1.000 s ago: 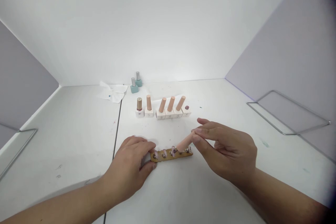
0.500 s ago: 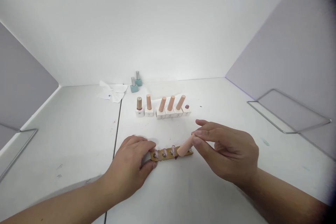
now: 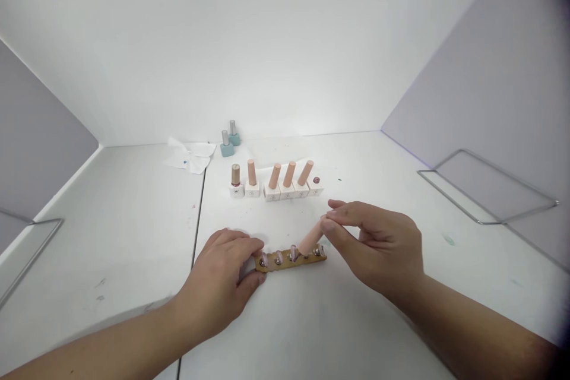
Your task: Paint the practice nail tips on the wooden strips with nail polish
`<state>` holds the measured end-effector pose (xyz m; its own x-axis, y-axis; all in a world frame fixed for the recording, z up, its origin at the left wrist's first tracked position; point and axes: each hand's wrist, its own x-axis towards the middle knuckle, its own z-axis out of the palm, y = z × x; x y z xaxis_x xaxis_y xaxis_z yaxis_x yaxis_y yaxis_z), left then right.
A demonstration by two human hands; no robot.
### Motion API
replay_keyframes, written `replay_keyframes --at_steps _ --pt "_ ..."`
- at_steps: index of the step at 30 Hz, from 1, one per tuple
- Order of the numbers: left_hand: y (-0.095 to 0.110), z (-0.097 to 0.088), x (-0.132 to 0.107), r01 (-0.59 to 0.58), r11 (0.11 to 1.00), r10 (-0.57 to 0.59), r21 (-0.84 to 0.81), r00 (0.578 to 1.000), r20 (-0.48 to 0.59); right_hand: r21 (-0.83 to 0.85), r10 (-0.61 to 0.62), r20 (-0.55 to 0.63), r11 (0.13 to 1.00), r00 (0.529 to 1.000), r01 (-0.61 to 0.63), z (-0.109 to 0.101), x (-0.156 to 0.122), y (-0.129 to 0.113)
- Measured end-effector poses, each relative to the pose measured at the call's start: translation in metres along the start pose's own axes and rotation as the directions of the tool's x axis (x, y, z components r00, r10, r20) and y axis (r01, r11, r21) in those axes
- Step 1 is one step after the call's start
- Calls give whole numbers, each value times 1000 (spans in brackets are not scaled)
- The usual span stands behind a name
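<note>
Near the front edge of the white desk (image 3: 312, 332), a peach cylindrical peg (image 3: 310, 241) is pinched between thumb and fingertips of the nearly closed right hand (image 3: 376, 246), its long axis slanting down-left, lower end over a brown studded strip (image 3: 285, 263), whose left end is gripped by the curved left hand (image 3: 218, 285).

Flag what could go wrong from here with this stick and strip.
The peach stick pinched in the right hand could slip and knock the small pegs on the brown strip. The strip, steadied only at one end by the left hand, might pivot under pressure.
</note>
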<state>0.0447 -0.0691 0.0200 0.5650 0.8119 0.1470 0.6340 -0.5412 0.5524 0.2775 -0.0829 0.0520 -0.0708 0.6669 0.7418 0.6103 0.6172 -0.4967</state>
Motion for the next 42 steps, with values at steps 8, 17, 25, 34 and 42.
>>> replay_keyframes --at_steps 8,17,25,34,42 --pt "0 -1 0 10 1000 -10 0 1000 3 -61 41 -21 997 999 -43 4 1 3" --pt "0 -1 0 2 1000 -2 2 1000 -13 -115 45 -76 992 996 -53 6 -1 5" --pt "-2 -1 1 1 1000 -1 -5 1000 2 -23 -101 -41 995 994 101 4 -1 4" --pt "1 -1 1 2 1000 -2 2 1000 3 -15 -179 -18 984 984 178 0 2 -1" --pt "-1 -1 0 -3 1000 3 0 1000 7 59 -168 24 984 986 166 -2 1 -4"
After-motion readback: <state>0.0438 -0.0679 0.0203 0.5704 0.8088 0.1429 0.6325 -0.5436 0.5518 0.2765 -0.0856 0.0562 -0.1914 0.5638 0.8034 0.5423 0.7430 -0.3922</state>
